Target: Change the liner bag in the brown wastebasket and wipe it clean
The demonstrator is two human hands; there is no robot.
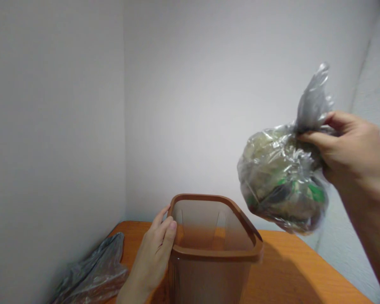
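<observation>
My right hand (356, 147) is closed around the gathered neck of a clear plastic trash bag (281, 181), lifted in the air to the right. Crumpled waste with brownish, pale and green bits shows through the plastic. A brown, see-through wastebasket (209, 278) with a solid brown rim stands upright below and to the left of the bag. Its inner walls show through the open top. My left hand (156, 249) grips the left side of the rim, thumb on the near side; some fingers are hidden behind it.
The wastebasket stands on an orange-brown wooden table (278, 270). At the left edge lies a crumpled greyish see-through plastic bag (98, 270). White walls (190, 105) close in the table at the back and left, and another wall (354, 245) stands to the right.
</observation>
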